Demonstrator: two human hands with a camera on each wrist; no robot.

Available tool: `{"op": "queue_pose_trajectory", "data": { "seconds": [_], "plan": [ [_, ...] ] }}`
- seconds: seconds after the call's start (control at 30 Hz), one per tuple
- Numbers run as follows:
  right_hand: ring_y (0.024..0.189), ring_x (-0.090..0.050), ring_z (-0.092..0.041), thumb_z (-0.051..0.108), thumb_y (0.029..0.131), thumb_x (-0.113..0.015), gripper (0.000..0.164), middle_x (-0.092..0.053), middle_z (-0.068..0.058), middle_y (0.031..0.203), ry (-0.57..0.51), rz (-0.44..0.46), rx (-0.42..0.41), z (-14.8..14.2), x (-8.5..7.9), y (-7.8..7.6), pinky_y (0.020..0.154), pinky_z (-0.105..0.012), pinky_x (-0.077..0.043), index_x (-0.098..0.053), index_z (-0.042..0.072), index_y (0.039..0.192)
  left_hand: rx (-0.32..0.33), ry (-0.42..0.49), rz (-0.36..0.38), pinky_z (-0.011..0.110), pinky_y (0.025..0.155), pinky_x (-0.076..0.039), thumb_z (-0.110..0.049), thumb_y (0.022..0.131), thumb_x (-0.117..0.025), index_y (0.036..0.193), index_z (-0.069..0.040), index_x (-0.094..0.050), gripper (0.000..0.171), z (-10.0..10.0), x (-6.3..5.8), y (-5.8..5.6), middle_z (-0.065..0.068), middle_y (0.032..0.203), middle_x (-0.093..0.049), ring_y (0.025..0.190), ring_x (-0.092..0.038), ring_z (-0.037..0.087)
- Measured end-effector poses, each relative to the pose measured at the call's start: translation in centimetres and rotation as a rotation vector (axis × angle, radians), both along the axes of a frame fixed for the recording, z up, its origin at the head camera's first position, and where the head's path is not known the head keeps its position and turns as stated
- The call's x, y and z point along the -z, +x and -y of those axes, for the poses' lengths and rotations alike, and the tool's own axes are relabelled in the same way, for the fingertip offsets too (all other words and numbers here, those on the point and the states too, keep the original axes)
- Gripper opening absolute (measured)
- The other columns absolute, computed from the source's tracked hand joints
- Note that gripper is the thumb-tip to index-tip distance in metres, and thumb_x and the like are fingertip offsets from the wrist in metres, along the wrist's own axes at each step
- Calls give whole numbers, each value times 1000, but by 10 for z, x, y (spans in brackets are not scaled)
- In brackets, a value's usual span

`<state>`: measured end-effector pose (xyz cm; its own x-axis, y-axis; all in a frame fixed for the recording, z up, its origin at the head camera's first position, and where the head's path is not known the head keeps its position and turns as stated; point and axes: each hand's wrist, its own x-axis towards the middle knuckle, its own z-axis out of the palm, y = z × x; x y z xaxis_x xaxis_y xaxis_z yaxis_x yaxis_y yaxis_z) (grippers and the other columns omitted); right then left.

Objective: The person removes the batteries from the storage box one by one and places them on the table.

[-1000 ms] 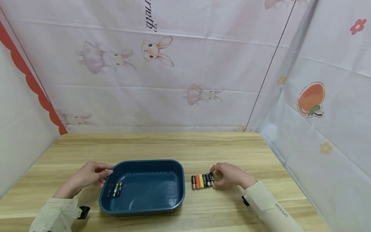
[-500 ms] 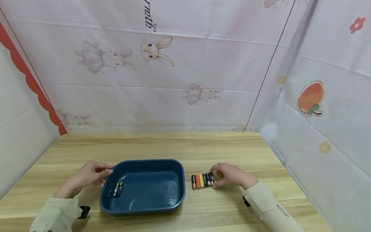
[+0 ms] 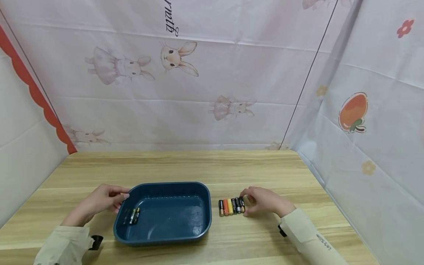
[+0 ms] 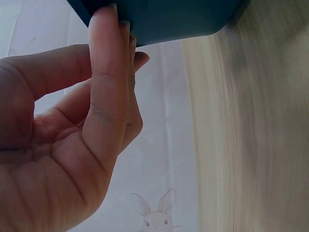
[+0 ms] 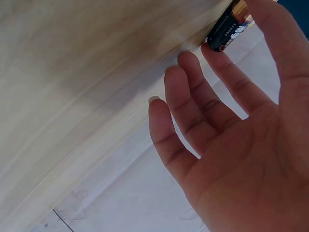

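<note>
In the head view my left hand (image 3: 101,200) touches the outside of a dark blue plastic basin (image 3: 165,237) at its far left corner. The left wrist view has those fingers fairly straight, their tips against the basin wall (image 4: 178,19). Two AA-size batteries (image 3: 134,216) lie side by side at the left inside the basin. My right hand (image 3: 265,200) pinches the rightmost black battery (image 3: 242,204) of a row by its two ends, index finger at the far end, thumb at the near end. Its other fingers (image 5: 176,89) hang free.
Several more batteries, black, yellow (image 3: 230,207) and orange (image 3: 226,207), lie in a tight row right of the basin on the wood-grain table (image 3: 185,163). Printed cloth walls (image 3: 232,81) close off the back and both sides.
</note>
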<state>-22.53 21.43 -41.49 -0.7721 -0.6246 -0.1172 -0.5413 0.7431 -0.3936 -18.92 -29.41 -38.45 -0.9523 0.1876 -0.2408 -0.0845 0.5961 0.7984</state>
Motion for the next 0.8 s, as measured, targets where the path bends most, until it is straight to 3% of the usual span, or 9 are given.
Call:
{"op": "queue_pose_trajectory", "data": {
  "seconds": [0.4,0.67,0.8],
  "plan": [
    [72,-46,-12,35,75,-82,59,-54,-1,83,-10,-14,-2,1,-2,-1,62,-26,-40,-61,6,121,-5,9,6,36,62,-57,-12,98,-55,128,13,-53,39,1,2,1,7,79,-63,68,-61,20],
    [71,-46,-12,25,87,-73,40,-55,-2,86,-14,-119,-11,15,-27,-2,61,-28,-41,-62,5,120,-1,19,17,37,62,-57,-13,98,-55,129,13,-52,40,0,0,1,8,80,-62,68,-60,19],
    [70,-46,-11,29,91,-68,37,-54,1,87,-19,-196,-18,34,-42,-2,62,-28,-42,-62,9,121,7,23,15,36,62,-57,-12,98,-55,129,13,-53,40,1,1,2,7,79,-62,68,-60,19]
  ]
}}
